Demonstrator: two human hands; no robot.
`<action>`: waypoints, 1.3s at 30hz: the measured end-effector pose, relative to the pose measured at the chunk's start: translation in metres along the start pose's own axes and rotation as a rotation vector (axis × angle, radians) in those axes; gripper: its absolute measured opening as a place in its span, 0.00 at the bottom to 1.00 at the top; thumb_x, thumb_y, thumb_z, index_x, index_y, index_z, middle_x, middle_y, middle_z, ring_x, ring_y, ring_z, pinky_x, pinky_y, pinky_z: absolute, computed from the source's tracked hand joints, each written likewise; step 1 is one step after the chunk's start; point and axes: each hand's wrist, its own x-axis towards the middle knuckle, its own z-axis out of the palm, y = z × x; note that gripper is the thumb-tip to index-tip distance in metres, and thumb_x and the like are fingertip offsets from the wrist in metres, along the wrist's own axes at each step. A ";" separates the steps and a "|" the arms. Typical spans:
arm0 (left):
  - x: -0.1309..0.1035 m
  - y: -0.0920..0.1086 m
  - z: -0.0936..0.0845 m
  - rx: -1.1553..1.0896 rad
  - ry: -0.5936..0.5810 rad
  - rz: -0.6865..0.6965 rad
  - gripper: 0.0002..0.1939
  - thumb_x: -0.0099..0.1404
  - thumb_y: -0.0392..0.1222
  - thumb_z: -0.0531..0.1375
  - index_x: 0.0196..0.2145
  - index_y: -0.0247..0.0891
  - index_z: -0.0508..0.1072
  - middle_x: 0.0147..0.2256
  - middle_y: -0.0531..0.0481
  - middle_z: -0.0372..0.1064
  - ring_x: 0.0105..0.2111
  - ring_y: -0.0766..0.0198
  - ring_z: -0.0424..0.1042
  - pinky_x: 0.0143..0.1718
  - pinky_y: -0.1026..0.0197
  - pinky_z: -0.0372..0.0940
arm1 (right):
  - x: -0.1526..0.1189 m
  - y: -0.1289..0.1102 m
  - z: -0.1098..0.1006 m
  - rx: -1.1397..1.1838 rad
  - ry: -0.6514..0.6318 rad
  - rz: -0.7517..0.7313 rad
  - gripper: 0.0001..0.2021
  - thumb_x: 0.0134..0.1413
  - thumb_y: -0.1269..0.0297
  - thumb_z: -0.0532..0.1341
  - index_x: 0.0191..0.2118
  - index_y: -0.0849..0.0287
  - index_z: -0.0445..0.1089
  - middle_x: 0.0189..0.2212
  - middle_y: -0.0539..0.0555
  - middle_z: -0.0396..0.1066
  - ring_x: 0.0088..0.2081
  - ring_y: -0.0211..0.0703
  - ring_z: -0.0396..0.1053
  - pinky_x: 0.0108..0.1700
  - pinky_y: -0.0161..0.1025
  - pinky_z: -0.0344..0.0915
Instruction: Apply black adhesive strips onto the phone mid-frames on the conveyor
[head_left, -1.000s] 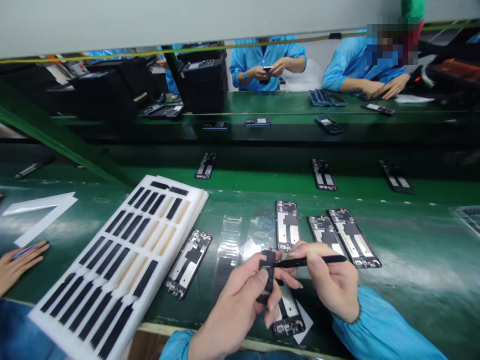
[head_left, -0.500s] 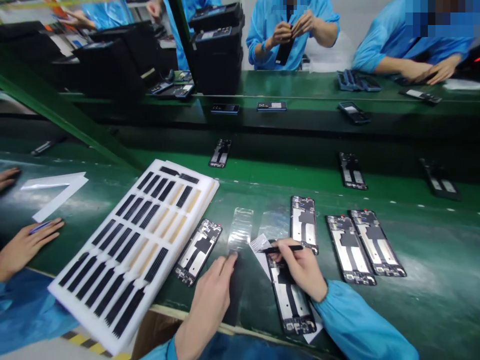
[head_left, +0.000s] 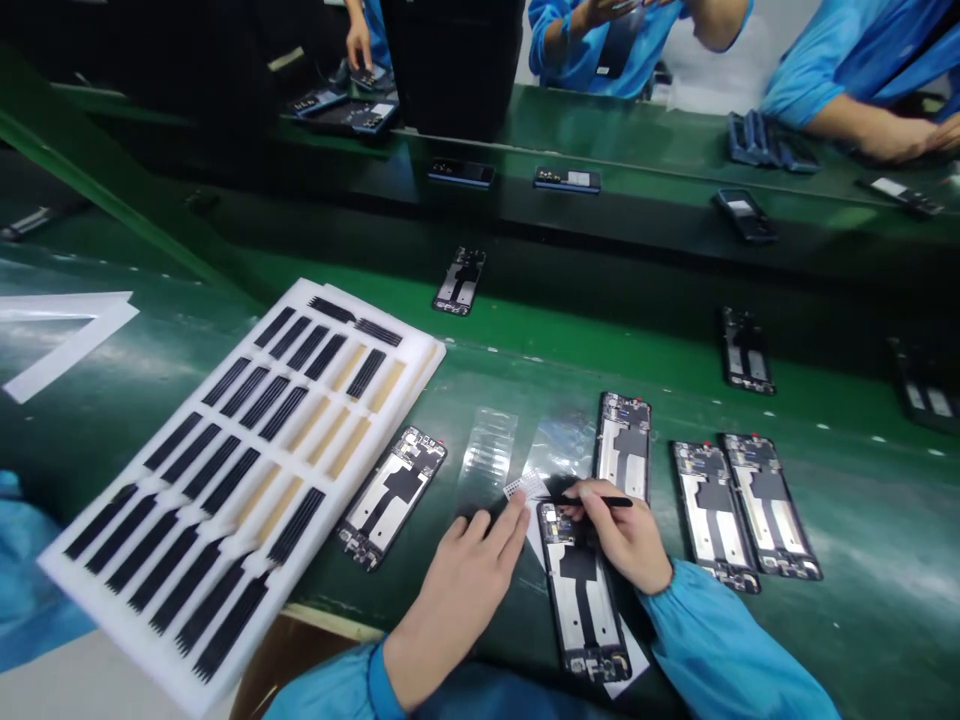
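Note:
My left hand (head_left: 469,590) lies palm down with its fingers apart, the fingertips touching the edge of a small dotted sheet (head_left: 528,487). In my right hand (head_left: 622,535) is a black pen-like tool (head_left: 616,501), its tip over that sheet. Below the tool lies an opened phone body (head_left: 592,625), partly on white paper (head_left: 632,655). Left of my left hand, a similar phone body (head_left: 394,498) rests beside a white foam tray (head_left: 176,380) of black and tan strips. Clear plastic pieces (head_left: 489,450) lie beyond my left hand.
Further phone bodies lie at the right (head_left: 712,520) and on the green strip behind (head_left: 459,282). A green slanted beam (head_left: 127,200) crosses the left. Co-workers in blue sleeves (head_left: 825,75) sit opposite, behind a raised shelf with phones.
My left hand has moved right and forward to the dotted sheet. The view has tilted down. A neighbour's hands at the left have left view.

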 end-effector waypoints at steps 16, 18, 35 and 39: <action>0.014 -0.003 0.007 -0.011 0.002 0.046 0.33 0.63 0.25 0.52 0.66 0.32 0.60 0.65 0.42 0.61 0.42 0.55 0.68 0.39 0.54 0.67 | 0.003 0.001 -0.004 0.005 -0.043 -0.106 0.11 0.67 0.66 0.55 0.39 0.57 0.76 0.31 0.55 0.79 0.28 0.43 0.77 0.33 0.38 0.75; 0.014 -0.003 0.007 -0.010 0.003 0.046 0.34 0.62 0.25 0.52 0.66 0.31 0.59 0.64 0.42 0.62 0.42 0.55 0.68 0.39 0.53 0.67 | 0.003 0.001 -0.005 0.017 -0.047 -0.115 0.10 0.67 0.67 0.56 0.40 0.57 0.76 0.31 0.54 0.79 0.27 0.41 0.76 0.33 0.37 0.75; 0.014 -0.005 0.007 -0.019 -0.005 0.059 0.36 0.60 0.25 0.52 0.67 0.31 0.58 0.65 0.43 0.60 0.41 0.55 0.68 0.39 0.53 0.69 | 0.001 0.003 -0.003 0.006 -0.034 -0.115 0.10 0.67 0.70 0.54 0.40 0.57 0.74 0.29 0.53 0.77 0.28 0.41 0.75 0.33 0.36 0.72; 0.014 -0.005 0.008 -0.021 0.015 0.067 0.37 0.60 0.25 0.52 0.67 0.29 0.57 0.65 0.42 0.60 0.41 0.54 0.68 0.38 0.52 0.69 | 0.001 0.005 -0.004 0.017 -0.059 -0.147 0.10 0.68 0.70 0.54 0.41 0.58 0.74 0.30 0.53 0.77 0.29 0.40 0.75 0.34 0.35 0.72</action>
